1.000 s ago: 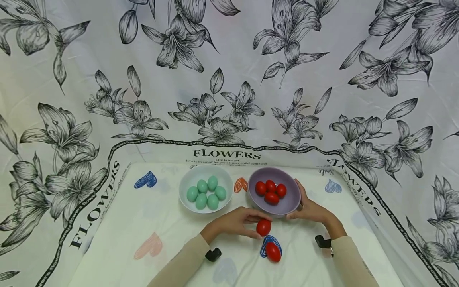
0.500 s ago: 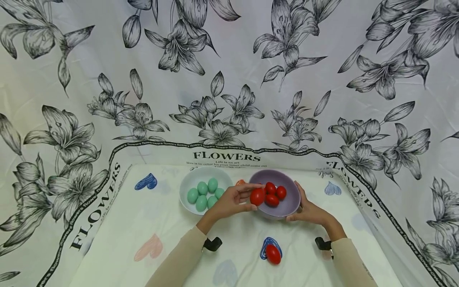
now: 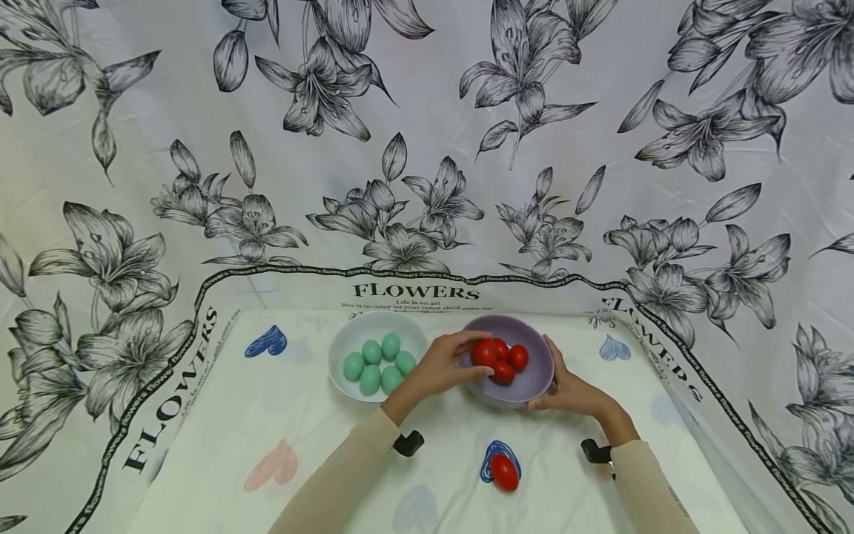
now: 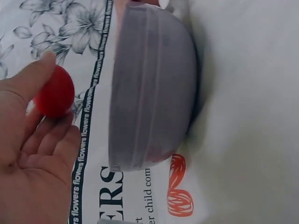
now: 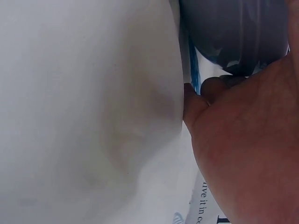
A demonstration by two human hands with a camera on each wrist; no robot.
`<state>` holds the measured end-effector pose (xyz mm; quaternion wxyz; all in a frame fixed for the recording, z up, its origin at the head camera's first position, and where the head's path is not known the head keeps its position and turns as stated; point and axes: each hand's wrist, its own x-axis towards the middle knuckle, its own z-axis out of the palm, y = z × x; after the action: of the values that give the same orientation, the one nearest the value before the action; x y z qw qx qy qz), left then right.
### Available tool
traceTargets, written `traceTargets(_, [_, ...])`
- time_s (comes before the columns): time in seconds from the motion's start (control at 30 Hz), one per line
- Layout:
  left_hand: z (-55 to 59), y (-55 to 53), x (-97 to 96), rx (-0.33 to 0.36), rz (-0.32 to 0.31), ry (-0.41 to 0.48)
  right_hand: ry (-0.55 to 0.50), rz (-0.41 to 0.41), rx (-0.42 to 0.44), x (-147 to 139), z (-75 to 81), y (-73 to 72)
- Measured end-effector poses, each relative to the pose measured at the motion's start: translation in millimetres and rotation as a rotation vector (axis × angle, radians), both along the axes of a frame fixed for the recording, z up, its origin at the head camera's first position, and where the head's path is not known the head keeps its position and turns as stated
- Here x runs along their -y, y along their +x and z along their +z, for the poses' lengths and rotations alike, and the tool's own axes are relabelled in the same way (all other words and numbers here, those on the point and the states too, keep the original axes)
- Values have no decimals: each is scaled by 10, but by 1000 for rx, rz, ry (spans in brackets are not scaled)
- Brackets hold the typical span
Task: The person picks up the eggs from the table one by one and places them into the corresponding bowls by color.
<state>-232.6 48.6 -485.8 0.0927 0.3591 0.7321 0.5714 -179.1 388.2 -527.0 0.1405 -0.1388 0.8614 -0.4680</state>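
My left hand (image 3: 440, 367) pinches a red egg (image 3: 483, 353) between thumb and fingers over the left part of the purple bowl (image 3: 503, 395). In the left wrist view, the held egg (image 4: 56, 93) shows beside the bowl's rim, with the thumb on top of it. Several red eggs (image 3: 518, 357) lie inside the bowl, partly covered by the held one. At the bowl's right side my right hand (image 3: 575, 391) grips its wall, thumb toward the front. The right wrist view shows this hand (image 5: 247, 144) under the bowl's curved side (image 5: 233, 32).
A white bowl (image 3: 345, 341) with several green eggs (image 3: 369, 380) stands left of the purple bowl, partly behind my left hand. One red egg (image 3: 504, 472) lies on a blue heart print in front. Floral cloth (image 3: 400, 200) rises behind the table.
My left hand has carried the red egg from the cloth in front of the purple bowl up and over its left rim. My right hand has stayed at the bowl's right side.
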Motion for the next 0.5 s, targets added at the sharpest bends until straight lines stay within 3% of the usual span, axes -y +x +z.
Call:
traceTargets(0.23, [-73,-10,-144,-112,56,-273,-10,-11,19,17,-34,1])
traceTargets(0.4, [-17,-29,-275,-243,83,-431,-23,-8,21,0,-42,-13])
traceTargets(0.5, [21,-38,-363,-285,88,-505,-39,-12,23,-8,-45,-22])
